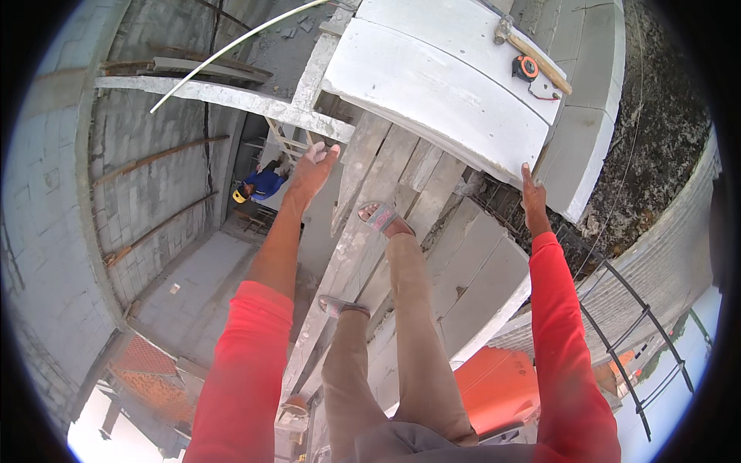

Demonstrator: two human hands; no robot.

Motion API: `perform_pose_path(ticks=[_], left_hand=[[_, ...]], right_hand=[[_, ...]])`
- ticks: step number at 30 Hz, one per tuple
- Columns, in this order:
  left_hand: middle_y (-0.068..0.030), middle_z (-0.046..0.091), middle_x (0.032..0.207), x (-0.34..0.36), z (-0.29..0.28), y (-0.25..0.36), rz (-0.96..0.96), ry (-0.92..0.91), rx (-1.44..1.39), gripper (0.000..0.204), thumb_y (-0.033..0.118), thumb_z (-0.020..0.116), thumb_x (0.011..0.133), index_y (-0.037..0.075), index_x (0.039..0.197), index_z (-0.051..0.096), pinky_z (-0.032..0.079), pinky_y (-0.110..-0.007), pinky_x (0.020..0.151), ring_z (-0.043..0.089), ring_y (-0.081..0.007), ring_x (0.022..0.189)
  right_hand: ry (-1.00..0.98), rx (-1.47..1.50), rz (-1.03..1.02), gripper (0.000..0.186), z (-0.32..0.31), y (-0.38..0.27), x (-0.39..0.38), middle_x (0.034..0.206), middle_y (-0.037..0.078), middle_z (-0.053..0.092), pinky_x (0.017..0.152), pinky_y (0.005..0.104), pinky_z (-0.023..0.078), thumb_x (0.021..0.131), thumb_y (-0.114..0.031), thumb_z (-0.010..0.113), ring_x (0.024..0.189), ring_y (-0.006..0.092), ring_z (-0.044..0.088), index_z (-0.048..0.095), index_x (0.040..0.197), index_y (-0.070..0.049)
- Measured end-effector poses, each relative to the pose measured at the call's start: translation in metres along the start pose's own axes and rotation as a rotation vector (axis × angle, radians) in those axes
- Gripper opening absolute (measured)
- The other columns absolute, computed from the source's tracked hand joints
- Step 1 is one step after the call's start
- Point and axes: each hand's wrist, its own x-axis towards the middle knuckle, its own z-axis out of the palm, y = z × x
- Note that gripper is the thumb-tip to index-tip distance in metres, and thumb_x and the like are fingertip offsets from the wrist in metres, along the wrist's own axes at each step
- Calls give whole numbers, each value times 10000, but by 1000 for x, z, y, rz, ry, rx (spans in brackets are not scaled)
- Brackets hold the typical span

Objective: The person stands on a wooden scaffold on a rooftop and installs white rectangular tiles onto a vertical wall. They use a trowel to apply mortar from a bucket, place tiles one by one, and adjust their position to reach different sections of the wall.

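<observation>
My left hand (312, 171) is raised beside the end of a whitish, spattered beam (231, 96), its thumb and fingers apart and nothing seen between them. At the near right corner of a large white block (432, 85), my right hand (534, 199) has its thumb stretched out over the edge. The other fingers are partly bent beside the block's end, and whether they press on it is unclear. A second white block (463, 31) lies along the far side of the first. On top rest a hammer (540, 62) with a wooden handle and an orange-and-black tape measure (526, 68).
My sandalled feet stand on rough planks (386, 177) high above a lower floor (193, 293). Down there is a person (262, 182) in blue with a yellow helmet, near a ladder (285, 139). Grey blocks (587, 116) line the right; steel bars (633, 332) stick out. A pale pipe (231, 48) crosses upper left.
</observation>
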Motion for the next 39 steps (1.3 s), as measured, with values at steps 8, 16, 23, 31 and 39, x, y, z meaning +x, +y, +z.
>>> perform_pose_path(ticks=[8,16,23,31,39], left_hand=[[-298,392,1654,157,19,94,186,167,-296,1204,689,745,893,-89,1658,237,319,-424,1258,388,-375,1543],[-309,410,1636,123,21,96,81,337,-336,1165,632,754,868,-70,1660,268,365,-457,1228,431,-396,1510],[-283,651,1410,32,10,168,-41,489,-8,931,591,791,863,-157,1384,604,503,-408,1089,645,-338,1304],[-232,741,1254,11,7,201,237,446,-205,797,506,758,936,-54,1474,578,529,-384,1035,714,-330,1159],[-231,781,1078,-235,53,-102,-316,186,58,570,500,620,1017,66,1380,694,545,-472,1004,737,-409,1100]], right_hand=[[213,249,67,1237,52,-12,29,1448,336,555,1144,432,426,901,-772,692,1359,365,554,379,1482,275],[330,202,153,964,53,0,-24,1346,302,674,1082,449,480,919,-668,731,1253,369,655,614,1335,193],[246,-299,22,877,-46,-94,-52,1381,333,642,1106,468,466,920,-638,727,1307,417,623,639,1380,103],[-233,-854,-1103,1233,16,-261,-53,1521,271,509,1158,505,468,719,-573,923,1388,428,538,316,1591,51],[-299,-968,-925,1126,27,-296,-31,1282,293,687,1028,508,551,675,-280,930,1181,465,685,335,1573,48]])
